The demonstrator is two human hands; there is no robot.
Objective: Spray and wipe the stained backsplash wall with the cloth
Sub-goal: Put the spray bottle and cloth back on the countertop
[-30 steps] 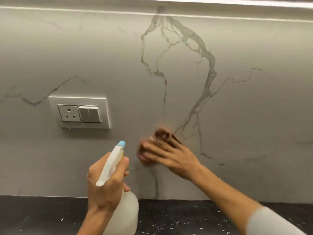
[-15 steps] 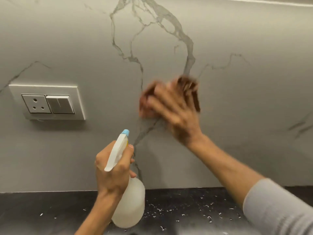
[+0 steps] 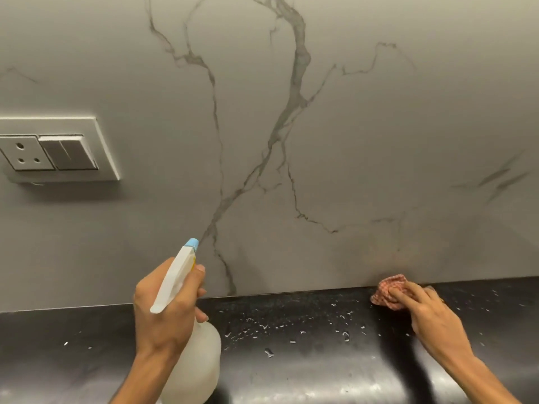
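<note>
below veined backsplash [image 3: 364,147]: left hand [image 3: 166,310] fingers wrapped round one spray bottle [image 3: 192,357]; right hand [image 3: 431,319] fingers pressing one checked cloth [image 3: 389,290] at backsplash base, on wet black counter [image 3: 291,354].

Backsplash wall [image 3: 379,126]: pale grey-white, dark grey marble veining. Spray bottle [image 3: 192,363] in my left hand [image 3: 166,310]: translucent white, white trigger head, light blue nozzle tip. Cloth [image 3: 389,290]: red-and-white check. Countertop [image 3: 291,360]: glossy black, white flecks. Socket plate [image 3: 58,150]: grey.
</note>
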